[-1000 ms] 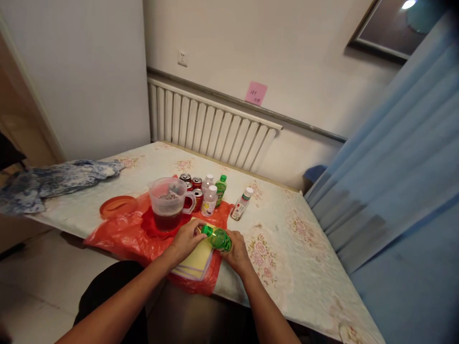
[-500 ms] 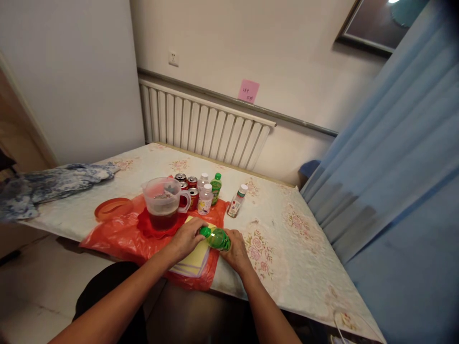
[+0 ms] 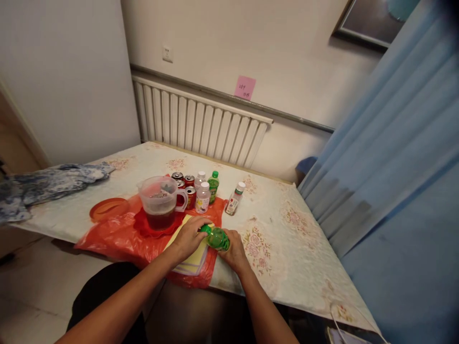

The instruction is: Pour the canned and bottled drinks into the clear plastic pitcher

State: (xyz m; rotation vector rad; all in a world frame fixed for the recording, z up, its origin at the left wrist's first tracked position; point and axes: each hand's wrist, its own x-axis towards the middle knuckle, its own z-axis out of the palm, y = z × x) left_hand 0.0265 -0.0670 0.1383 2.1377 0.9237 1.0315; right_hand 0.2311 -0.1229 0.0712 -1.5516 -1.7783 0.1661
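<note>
- Moved since the earlier frame: fingers of the left hand, now further over the cap; worktop goods slightly further left in view, apparently from a turn of the head.
- Left hand, one: fingers curled in close on the cap, little gap showing.
- Right hand, one: fingers wrapped round the lower body, far fingertips hidden; presumably steadying it for the other hand.
- Green bottle, one: tipped over between both hands, above the yellow sheets; neck towards the left hand, likely for easy reach.
- Red plastic bag, one: spread beneath the sheets, probably shielding the floral covering.
- Clear jug, one: dark liquid inside, upright in a red dish, perhaps there against drips; handle towards the cans.
- Orange lid, one: flat, left of the jug.
- Cans, several: dark and red, bunched behind the handle.
- White-capped bottles, two, and green-capped bottle, one: upright beside the cans, seemingly grouped out of the way.
- Lone bottle, one: white cap, just right of the bag.
- Radiator, one: against the wall.
</note>
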